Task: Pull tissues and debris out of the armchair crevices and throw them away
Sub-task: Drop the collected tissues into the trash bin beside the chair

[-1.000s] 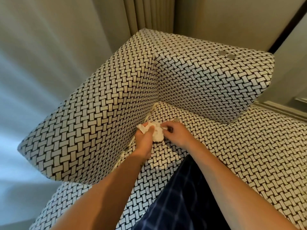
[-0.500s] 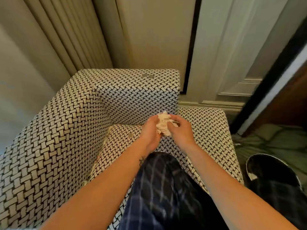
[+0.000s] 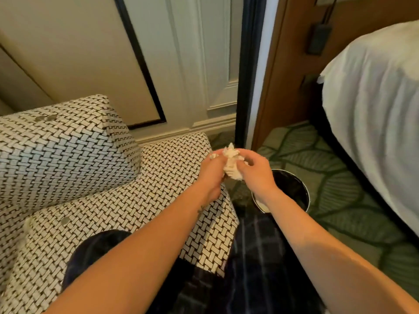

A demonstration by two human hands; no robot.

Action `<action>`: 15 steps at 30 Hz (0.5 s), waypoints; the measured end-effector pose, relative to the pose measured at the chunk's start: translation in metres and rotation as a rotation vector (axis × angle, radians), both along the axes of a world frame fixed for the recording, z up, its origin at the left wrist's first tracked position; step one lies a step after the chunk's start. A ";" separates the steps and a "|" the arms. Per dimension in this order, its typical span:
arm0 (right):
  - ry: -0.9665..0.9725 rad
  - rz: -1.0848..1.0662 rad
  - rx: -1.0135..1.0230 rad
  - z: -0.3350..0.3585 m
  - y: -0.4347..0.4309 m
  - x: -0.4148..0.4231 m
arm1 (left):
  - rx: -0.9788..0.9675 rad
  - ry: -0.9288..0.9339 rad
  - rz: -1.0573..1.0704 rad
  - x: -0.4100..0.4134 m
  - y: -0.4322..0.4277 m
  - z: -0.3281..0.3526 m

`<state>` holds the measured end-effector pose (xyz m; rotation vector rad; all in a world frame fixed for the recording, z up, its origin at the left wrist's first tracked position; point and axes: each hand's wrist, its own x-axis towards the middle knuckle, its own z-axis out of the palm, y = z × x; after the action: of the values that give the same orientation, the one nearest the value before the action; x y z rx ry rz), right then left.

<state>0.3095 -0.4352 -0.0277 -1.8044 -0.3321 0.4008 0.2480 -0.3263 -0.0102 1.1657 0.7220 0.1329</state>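
A crumpled white tissue wad (image 3: pixel 231 164) is held between both hands in the air, past the right edge of the black-and-white woven armchair (image 3: pixel 95 191). My left hand (image 3: pixel 212 172) grips its left side and my right hand (image 3: pixel 257 172) grips its right side. A round black waste bin (image 3: pixel 292 189) stands on the floor just right of and below my right hand, with something pale inside its near rim. A small grey bit (image 3: pixel 65 220) lies on the seat cushion, and two more grey bits (image 3: pixel 46 117) lie on top of the backrest.
A bed with white bedding (image 3: pixel 371 114) fills the right side. Green leaf-patterned carpet (image 3: pixel 335 205) lies between bed and bin. A panelled wall and dark door frame (image 3: pixel 243 82) stand behind. My legs in dark plaid trousers (image 3: pixel 251 268) are at the bottom, one knee on the seat.
Both hands lifted the tissue wad from the seat's back corner crevice and carried it right, off the armchair toward the bin. My view swung right, bringing the bin and bed into sight.
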 end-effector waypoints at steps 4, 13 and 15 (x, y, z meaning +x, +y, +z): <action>0.045 -0.122 -0.050 -0.039 -0.046 0.038 | 0.013 0.080 -0.087 0.058 -0.039 -0.043; 0.187 -0.226 -0.168 -0.131 -0.107 0.104 | -0.096 0.285 -0.320 0.134 -0.079 -0.122; 0.256 -0.213 -0.187 -0.143 -0.109 0.109 | -0.069 0.354 -0.368 0.142 -0.081 -0.135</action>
<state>0.4186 -0.5447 -0.1710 -1.9203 0.0780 0.5186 0.3898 -0.4077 -0.1457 1.2502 0.7996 -0.4135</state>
